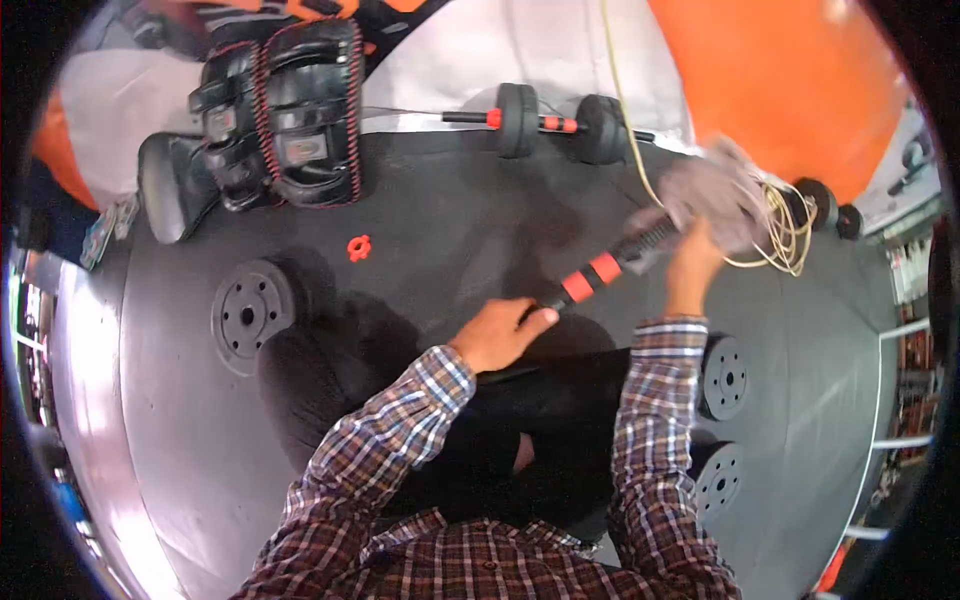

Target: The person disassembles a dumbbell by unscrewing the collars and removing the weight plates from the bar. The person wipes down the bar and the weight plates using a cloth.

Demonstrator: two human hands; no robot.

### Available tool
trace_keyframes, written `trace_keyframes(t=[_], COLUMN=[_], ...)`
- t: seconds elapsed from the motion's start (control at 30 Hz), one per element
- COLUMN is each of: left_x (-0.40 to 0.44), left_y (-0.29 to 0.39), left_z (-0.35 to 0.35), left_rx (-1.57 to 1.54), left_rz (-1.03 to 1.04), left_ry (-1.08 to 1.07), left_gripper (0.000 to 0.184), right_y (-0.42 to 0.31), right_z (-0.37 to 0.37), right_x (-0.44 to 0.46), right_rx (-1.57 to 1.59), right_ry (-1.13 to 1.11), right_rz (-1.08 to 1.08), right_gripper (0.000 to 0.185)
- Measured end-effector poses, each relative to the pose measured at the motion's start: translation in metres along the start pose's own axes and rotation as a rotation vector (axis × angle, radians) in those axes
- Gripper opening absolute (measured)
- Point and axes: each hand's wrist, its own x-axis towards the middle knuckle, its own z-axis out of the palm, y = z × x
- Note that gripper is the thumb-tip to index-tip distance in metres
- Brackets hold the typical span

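My left hand is closed around the lower end of a dumbbell bar, black with red bands, slanting up to the right above my lap. At its far end, my right hand grips a greyish cloth, blurred by motion, against the threaded part of the bar. The cloth hides the bar's tip. A red star-shaped collar nut lies on the black mat, left of the bar.
Black weight plates lie on the mat: one on the left, two on the right. An assembled dumbbell and black strike pads are at the back. A coiled pale cord lies beyond the cloth.
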Motion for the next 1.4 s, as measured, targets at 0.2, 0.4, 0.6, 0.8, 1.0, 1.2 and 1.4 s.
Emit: trace_keyframes(t=[0.2,0.4,0.6,0.8,1.0,1.2,1.4], left_x=[0.011,0.013,-0.003,-0.006,-0.006,0.009,0.002], left_y=[-0.009,-0.019,0.021,0.01,0.007,-0.029,0.032], left_z=[-0.011,-0.035,-0.034,-0.002,-0.017,-0.069,-0.103], left_rx=[0.037,-0.227,-0.643,-1.541,-1.251,-0.075,-0.928], left_rz=[-0.076,0.078,-0.226,-0.119,-0.093,-0.131,0.434], left_ry=[0.372,0.541,0.115,-0.675,-0.157,0.288,0.692], left_gripper=[0.047,0.042,0.056,0.058,0.052,0.041,0.051], right_y=[-0.046,-0.075,-0.077,-0.033,-0.073,-0.062,-0.083], right_z=[0.091,0.095,0.091,0.063,0.074,0.08,0.078], right_x=[-0.108,-0.182,-0.118,-0.091,-0.117,-0.1,-0.114], right_rx=[0.306,0.334,0.808,1.146,0.757,0.418,0.191], right_ry=[-0.274,-0.593,-0.417,-0.681,-0.994,-0.539,-0.839], right_rz=[-0.098,0.001,0.457,0.627,0.753,-0.132,-0.504], right_gripper=[0.043,0.022,0.039,0.054,0.045,0.07,0.072])
